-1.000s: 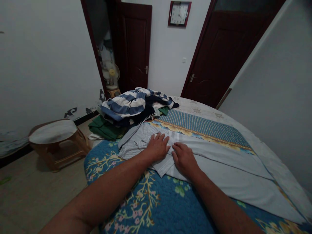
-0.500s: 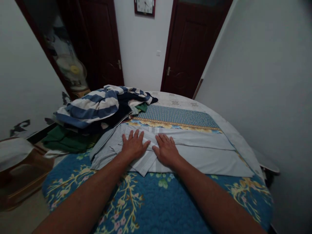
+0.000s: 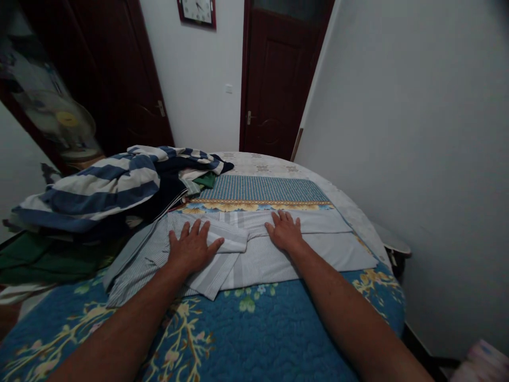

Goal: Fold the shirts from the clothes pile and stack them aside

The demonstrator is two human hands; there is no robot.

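Note:
A grey and white striped shirt (image 3: 262, 265) lies spread across the table, folded lengthwise, with a sleeve (image 3: 226, 236) turned in over its left part. My left hand (image 3: 193, 249) rests flat on the striped part beside that sleeve, fingers spread. Farther right, my right hand (image 3: 284, 231) lies on the upper layer of the shirt, palm down with fingers stretched out. Neither hand grips anything. Part of the shirt is hidden beneath the hands and the left forearm.
Heaped at the left are a blue-and-white striped garment (image 3: 107, 183) and a folded green cloth (image 3: 47, 257). Under the shirt lies a blue floral quilted cover (image 3: 258, 334) on a table with a pale patterned cloth (image 3: 274, 163). A wall stands close on the right.
My right hand has slid right along the shirt, away from my left hand, which stays on the striped part. The sleeve between them now shows more fully. The view has turned right.

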